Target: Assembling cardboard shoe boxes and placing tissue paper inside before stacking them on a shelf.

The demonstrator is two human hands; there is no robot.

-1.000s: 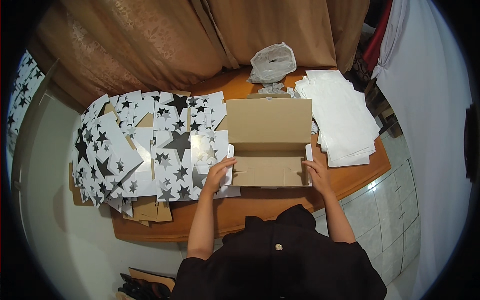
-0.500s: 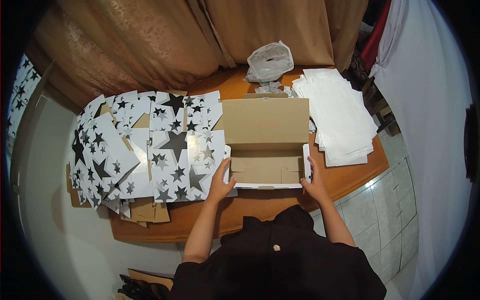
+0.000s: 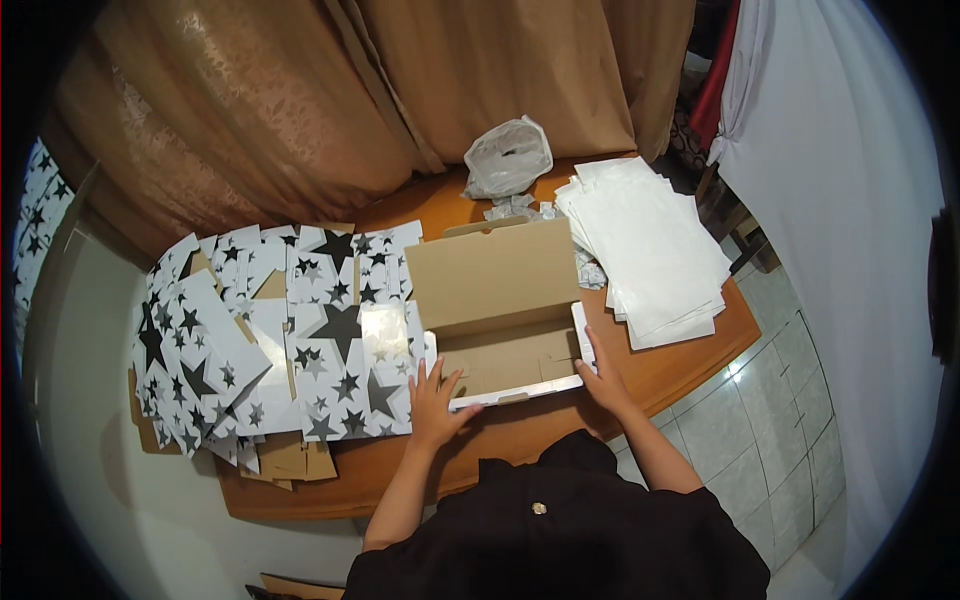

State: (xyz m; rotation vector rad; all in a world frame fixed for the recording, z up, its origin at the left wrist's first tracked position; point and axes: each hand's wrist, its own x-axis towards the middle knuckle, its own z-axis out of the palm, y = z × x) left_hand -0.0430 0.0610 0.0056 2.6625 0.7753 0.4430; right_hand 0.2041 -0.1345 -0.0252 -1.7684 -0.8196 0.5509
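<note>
An open cardboard box (image 3: 490, 277) stands before me on the table, brown inside with white outer walls. Its lid is raised at the far side, and the inside shows bare brown card. My left hand (image 3: 432, 408) lies at the near left corner, fingers spread apart and thumb along the front edge. At the near right corner, my right hand (image 3: 604, 380) grips the box, with fingers along the outer side wall and thumb at the front edge.
Flat star-printed cardboard pieces (image 3: 340, 385) lie in piles at left. White paper sheets (image 3: 660, 250) are stacked at right. Behind the box are a translucent plastic bag (image 3: 508, 160) and small grey-white packets (image 3: 512, 208). A brown curtain (image 3: 260, 110) hangs behind the wooden table (image 3: 400, 475).
The box has turned slightly, its right side now farther from me than its left. My left hand's fingers have spread; my right hand stays on its corner. The view has shifted too.
</note>
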